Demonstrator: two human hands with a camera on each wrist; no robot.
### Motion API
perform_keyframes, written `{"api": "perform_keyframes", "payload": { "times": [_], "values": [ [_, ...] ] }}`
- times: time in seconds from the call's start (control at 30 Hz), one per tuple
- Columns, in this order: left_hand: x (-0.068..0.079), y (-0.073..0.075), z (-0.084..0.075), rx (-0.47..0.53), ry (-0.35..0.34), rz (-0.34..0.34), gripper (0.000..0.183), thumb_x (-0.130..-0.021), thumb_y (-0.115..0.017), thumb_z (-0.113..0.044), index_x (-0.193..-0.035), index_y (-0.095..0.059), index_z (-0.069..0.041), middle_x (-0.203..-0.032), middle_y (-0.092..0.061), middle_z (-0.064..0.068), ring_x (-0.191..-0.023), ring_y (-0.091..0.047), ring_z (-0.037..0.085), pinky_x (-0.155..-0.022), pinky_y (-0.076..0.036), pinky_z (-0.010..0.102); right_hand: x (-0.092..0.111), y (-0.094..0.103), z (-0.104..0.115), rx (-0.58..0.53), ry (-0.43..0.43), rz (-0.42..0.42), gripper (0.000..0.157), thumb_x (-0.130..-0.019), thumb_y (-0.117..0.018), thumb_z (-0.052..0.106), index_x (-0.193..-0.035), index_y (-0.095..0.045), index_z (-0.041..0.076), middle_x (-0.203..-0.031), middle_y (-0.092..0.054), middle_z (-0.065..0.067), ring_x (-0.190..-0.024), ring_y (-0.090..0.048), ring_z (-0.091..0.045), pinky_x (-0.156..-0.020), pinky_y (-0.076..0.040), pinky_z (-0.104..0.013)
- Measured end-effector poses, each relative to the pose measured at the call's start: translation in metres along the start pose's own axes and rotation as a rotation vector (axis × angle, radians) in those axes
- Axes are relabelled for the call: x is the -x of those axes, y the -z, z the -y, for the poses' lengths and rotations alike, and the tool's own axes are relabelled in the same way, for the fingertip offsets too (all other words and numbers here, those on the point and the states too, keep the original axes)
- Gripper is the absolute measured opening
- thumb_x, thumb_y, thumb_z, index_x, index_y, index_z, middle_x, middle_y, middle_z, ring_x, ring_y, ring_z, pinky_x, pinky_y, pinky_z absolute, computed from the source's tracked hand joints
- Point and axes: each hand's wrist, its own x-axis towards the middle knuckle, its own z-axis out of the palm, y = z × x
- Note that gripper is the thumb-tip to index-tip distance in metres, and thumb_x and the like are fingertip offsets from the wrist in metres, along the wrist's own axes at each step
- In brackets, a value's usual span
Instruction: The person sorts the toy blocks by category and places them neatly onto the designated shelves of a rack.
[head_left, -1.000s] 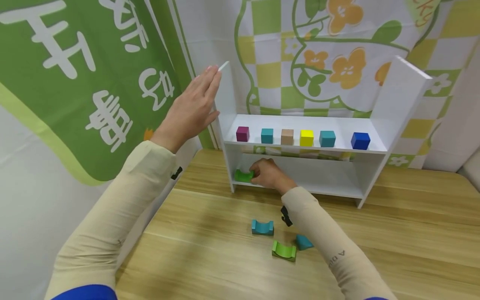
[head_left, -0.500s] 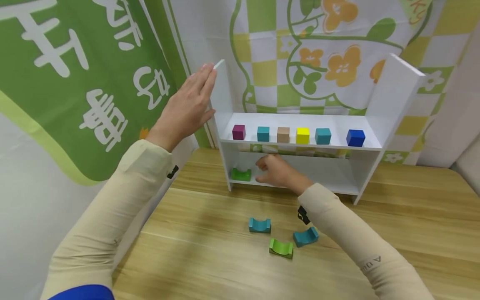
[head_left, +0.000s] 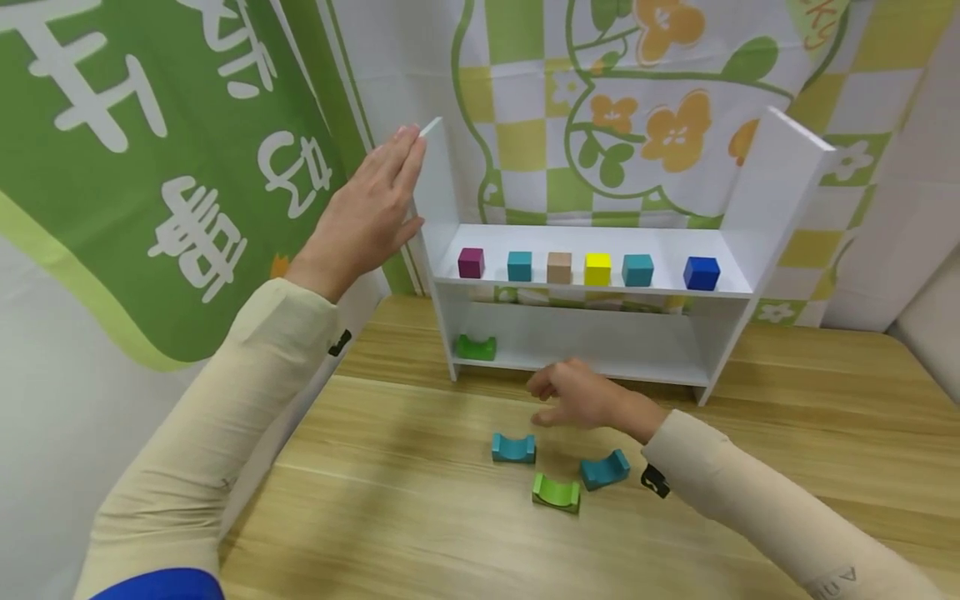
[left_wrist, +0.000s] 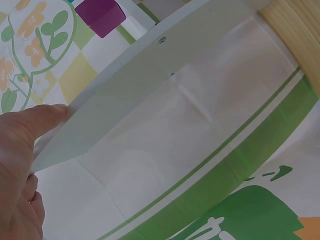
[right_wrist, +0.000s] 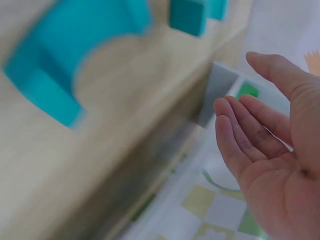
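In the head view my left hand (head_left: 363, 208) rests against the left side panel of the white shelf (head_left: 600, 358), fingers fairly straight and the thumb at the panel's edge. My right hand (head_left: 585, 396) hovers over the table in front of the lower shelf board, loosely bent and holding nothing. Below it lie a teal arch block (head_left: 513, 450), a second teal arch block (head_left: 606, 471) and a light-green arch block (head_left: 557, 493). Another green arch block (head_left: 476, 348) sits at the left end of the lower board. A blurred teal arch block (right_wrist: 75, 50) also shows in the right wrist view.
Along the upper board stand a purple cube (head_left: 471, 263), a teal cube (head_left: 520, 267), a tan cube (head_left: 559, 268), a yellow cube (head_left: 597, 269), another teal cube (head_left: 637, 270) and a blue cube (head_left: 702, 273). Patterned cloth (head_left: 525, 142) hangs behind the shelf, above the wooden table (head_left: 390, 500).
My right hand has let go of the green arch block on the lower board and drawn back toward the blocks on the table. The left hand stays at the side panel.
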Motion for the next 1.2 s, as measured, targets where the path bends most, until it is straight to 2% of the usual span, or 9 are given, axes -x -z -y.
{"api": "perform_keyframes", "payload": {
  "times": [0.17,0.4,0.53,0.93,1.2],
  "values": [
    [0.001,0.0,0.001,0.0,0.001,0.003,0.09,-0.103,-0.07,-0.018,-0.166,-0.012,0.008,-0.176,-0.012,0.025,-0.166,-0.014,0.037,-0.138,-0.013,0.045,0.011,-0.025,-0.005,-0.067,0.0,0.013,0.044,-0.092,-0.081,0.013,-0.13,-0.07,-0.007,-0.125,-0.075,-0.021,-0.112,-0.075,-0.032,-0.096,-0.066,-0.044],
    [0.002,-0.001,0.001,0.01,0.001,0.001,0.089,-0.103,-0.07,-0.018,-0.166,-0.013,0.008,-0.176,-0.012,0.025,-0.166,-0.013,0.037,-0.138,-0.014,0.046,0.019,-0.049,-0.012,-0.054,0.054,-0.036,0.04,-0.089,-0.084,0.014,-0.122,-0.073,-0.006,-0.117,-0.078,-0.018,-0.106,-0.077,-0.028,-0.089,-0.067,-0.037],
    [0.002,-0.002,0.001,0.011,0.004,-0.001,0.089,-0.103,-0.07,-0.018,-0.166,-0.013,0.008,-0.177,-0.011,0.024,-0.166,-0.013,0.037,-0.138,-0.014,0.046,0.02,-0.056,-0.014,-0.05,0.041,-0.035,0.041,-0.087,-0.087,0.017,-0.121,-0.075,-0.002,-0.117,-0.079,-0.014,-0.106,-0.076,-0.025,-0.091,-0.066,-0.036],
    [0.001,-0.001,0.001,0.003,0.0,-0.006,0.09,-0.102,-0.071,-0.018,-0.166,-0.013,0.008,-0.176,-0.011,0.024,-0.166,-0.013,0.037,-0.138,-0.015,0.047,0.02,-0.061,-0.015,-0.133,0.049,-0.074,0.032,-0.09,-0.084,0.012,-0.118,-0.076,-0.001,-0.113,-0.08,-0.012,-0.101,-0.078,-0.023,-0.086,-0.067,-0.029],
    [0.0,0.0,0.0,-0.005,-0.005,-0.004,0.09,-0.102,-0.071,-0.018,-0.165,-0.013,0.009,-0.176,-0.011,0.025,-0.166,-0.013,0.038,-0.138,-0.014,0.046,0.017,-0.051,-0.017,-0.186,0.048,-0.117,0.029,-0.09,-0.082,0.009,-0.117,-0.077,-0.002,-0.112,-0.081,-0.013,-0.099,-0.08,-0.023,-0.083,-0.067,-0.025]
  ]
}}
